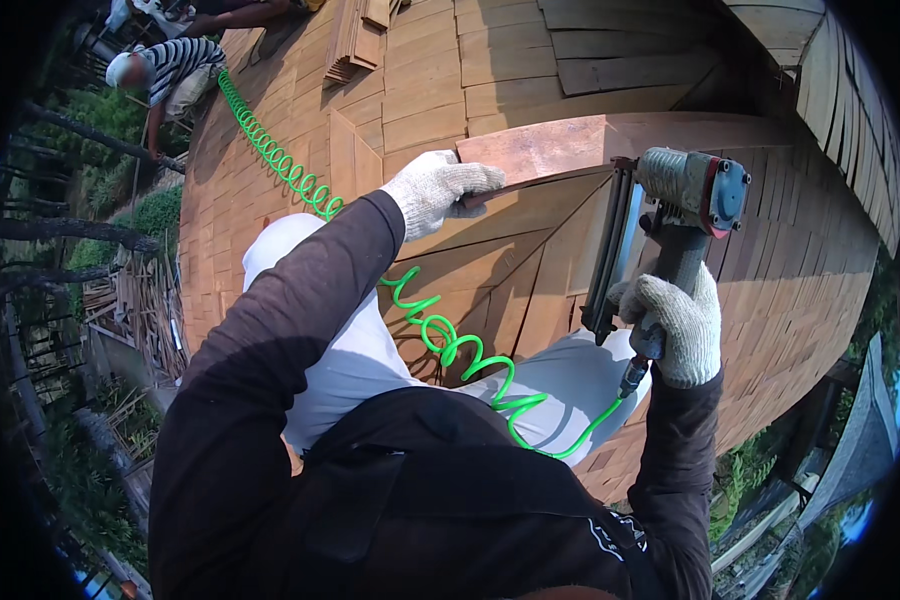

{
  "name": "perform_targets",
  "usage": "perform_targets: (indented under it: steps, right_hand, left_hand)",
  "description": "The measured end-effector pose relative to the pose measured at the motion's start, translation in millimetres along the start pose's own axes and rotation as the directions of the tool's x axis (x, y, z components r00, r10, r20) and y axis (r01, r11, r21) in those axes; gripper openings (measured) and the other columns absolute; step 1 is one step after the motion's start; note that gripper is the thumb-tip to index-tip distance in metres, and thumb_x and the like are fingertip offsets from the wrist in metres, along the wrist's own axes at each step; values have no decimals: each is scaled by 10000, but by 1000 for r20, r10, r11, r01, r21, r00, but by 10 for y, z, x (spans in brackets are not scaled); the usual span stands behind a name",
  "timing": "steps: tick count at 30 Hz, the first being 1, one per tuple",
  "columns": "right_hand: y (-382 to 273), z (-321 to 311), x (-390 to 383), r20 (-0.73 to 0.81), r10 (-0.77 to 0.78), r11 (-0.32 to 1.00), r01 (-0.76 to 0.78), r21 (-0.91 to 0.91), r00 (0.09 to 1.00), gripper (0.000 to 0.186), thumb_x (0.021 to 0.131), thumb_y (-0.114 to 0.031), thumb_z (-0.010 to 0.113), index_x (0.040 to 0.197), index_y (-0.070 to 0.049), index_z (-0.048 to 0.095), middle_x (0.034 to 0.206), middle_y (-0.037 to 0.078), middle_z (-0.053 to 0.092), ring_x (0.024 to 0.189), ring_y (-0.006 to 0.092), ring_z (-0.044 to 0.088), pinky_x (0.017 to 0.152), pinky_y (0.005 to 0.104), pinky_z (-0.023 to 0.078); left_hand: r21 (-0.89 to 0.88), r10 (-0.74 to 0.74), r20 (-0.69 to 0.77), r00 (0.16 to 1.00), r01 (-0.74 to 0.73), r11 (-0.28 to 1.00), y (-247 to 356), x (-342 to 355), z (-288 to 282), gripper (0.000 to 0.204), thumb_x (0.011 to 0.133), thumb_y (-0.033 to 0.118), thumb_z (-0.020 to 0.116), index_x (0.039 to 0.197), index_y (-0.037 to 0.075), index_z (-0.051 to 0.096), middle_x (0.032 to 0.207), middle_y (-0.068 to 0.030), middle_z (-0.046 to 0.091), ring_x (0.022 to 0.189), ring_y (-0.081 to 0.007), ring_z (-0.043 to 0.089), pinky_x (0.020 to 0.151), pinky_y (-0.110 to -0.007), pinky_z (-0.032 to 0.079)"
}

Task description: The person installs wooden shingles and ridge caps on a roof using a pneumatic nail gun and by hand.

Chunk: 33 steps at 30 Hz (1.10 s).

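Note:
My left hand [440,190], in a white knit glove, grips the near end of a reddish wooden board [545,150]. That board runs off to the right across the shingled roof. Wrapped round the handle of a pneumatic nail gun [682,200] is my gloved right hand [682,325]. The gun's nose meets or lies just over the board's near edge, and its long magazine points back toward me. A coiled green air hose [450,345] joins the base of the gun's handle and passes between my legs.
Overlapping wooden shingles [510,60] cover the sloping roof. A stack of shingles [355,40] lies at the far side. At the far left a person in a striped shirt [180,68] bends by the roof's edge. A shingled upper edge [840,110] rises at the right.

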State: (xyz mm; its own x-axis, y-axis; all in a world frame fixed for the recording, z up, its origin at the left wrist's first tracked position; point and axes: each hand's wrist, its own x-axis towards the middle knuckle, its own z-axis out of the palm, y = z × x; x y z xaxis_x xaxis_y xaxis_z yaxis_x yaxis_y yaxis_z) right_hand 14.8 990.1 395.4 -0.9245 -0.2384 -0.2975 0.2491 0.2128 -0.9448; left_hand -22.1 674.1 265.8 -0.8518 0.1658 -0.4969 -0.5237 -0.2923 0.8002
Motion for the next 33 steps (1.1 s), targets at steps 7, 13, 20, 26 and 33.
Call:
perform_targets:
  steps: [7,13,20,26,33]
  right_hand:
    - [618,71,199,-255,-44,949,121,293,966,244,885,-141,662,1035,24,563,726,101,610,611,224,619,753,453,604]
    - [1056,10,410,-343,152,886,26,463,927,244,907,-148,669,1061,7,561,764,112,603,597,233,629,603,405,601]
    - [1099,-76,312,-334,233,771,36,636,913,196,915,-91,653,1050,7,550,815,110,606,611,246,647,605,381,603]
    - [1034,-19,305,-350,262,772,22,635,899,194,919,-73,634,1065,6,533,841,105,588,619,219,635,640,386,626]
    - [1014,-29,305,-343,303,736,11,677,889,223,902,-70,656,1066,5,526,854,103,583,628,225,655,623,366,631]
  left_hand:
    - [205,232,-46,972,-218,954,-189,194,93,329,891,133,758,1177,-16,691,1021,-76,742,883,-131,672,813,-297,549]
    - [299,211,-26,977,-194,934,-292,621,13,349,931,173,737,1216,-17,671,1100,-91,729,956,-146,677,874,-313,545]
    - [581,308,-40,951,-228,781,-79,643,156,564,892,228,764,1353,-34,572,1240,-153,679,1127,-210,655,992,-334,516]
    - [921,590,389,708,-291,-258,229,443,578,1057,733,387,859,1614,154,325,1597,-246,369,1491,-426,335,1232,-544,256]
    - [758,216,445,869,-238,-607,133,447,984,1002,753,328,826,1617,208,333,1277,-203,571,1233,-380,546,1085,-573,373]
